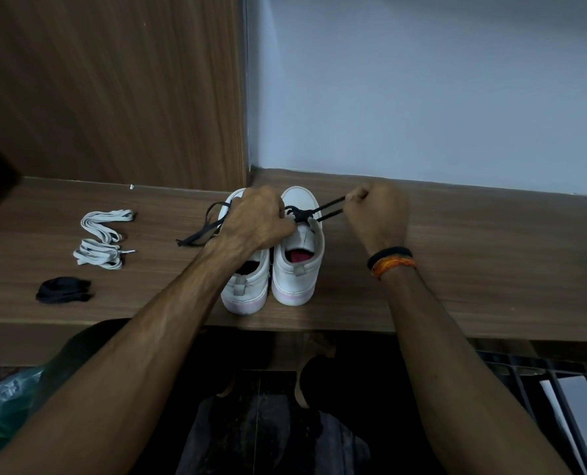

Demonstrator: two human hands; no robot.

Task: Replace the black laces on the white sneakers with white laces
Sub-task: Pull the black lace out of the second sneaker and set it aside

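A long brown wood-grain table (473, 255) carries a pair of white low-top sneakers (297, 265) at centre, heels toward the person. The left hand (256, 219) closes its grip on the black flat lace (300, 214) at the right shoe's eyelets; the right hand (376, 214), at 3 o'clock, pinches two taut strands. At 9 o'clock lie two folded white flat laces (103, 238), with a bundled black lace (64, 290) nearer.

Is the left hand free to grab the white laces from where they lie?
Probably not right away: the left hand grips the black lace at the sneakers. The white laces lie uncovered to its left.
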